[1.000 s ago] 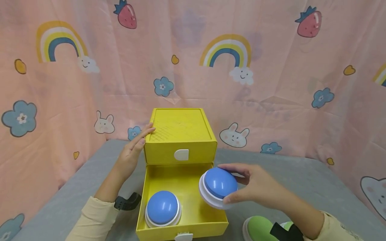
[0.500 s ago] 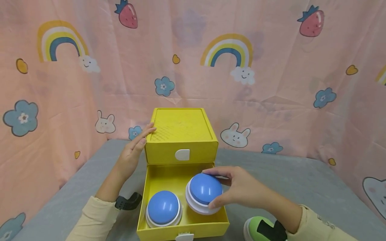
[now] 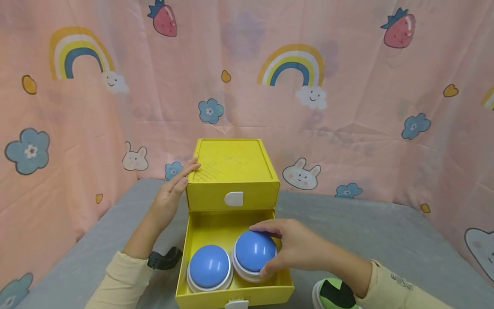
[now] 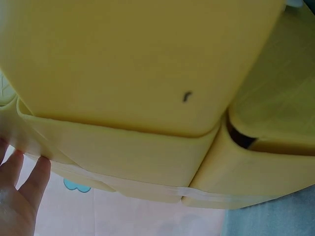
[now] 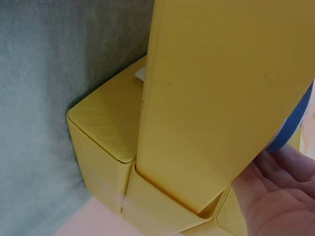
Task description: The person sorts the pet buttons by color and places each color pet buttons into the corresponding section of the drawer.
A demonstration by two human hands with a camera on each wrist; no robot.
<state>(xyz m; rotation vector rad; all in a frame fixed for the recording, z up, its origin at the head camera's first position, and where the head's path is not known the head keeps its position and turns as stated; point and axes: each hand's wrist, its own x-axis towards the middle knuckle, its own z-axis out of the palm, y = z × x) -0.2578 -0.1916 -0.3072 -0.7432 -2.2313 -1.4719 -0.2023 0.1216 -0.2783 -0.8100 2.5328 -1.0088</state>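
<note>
A yellow drawer box (image 3: 233, 161) stands on the grey cloth with one drawer (image 3: 235, 295) pulled out. Inside that drawer's front left sits a blue dome push button (image 3: 209, 266) on a white base. My right hand (image 3: 297, 245) grips a second blue push button (image 3: 255, 251) beside it, thumb at the near edge and fingers over the far side. Only a sliver of this blue button (image 5: 290, 125) shows past the drawer wall in the right wrist view. My left hand (image 3: 168, 199) rests along the box's left side, its fingertips (image 3: 196, 165) over the top edge.
A green push button (image 3: 324, 286) on a white base lies right of the drawer, partly covered by a black piece at my right wrist. White tabs (image 3: 233, 198) mark the drawer fronts. A pink patterned curtain (image 3: 247, 111) hangs behind the grey surface (image 3: 378, 231).
My right hand has carried the second blue button leftward and down into the drawer's right part, next to the first one. My left hand stays on the box.
</note>
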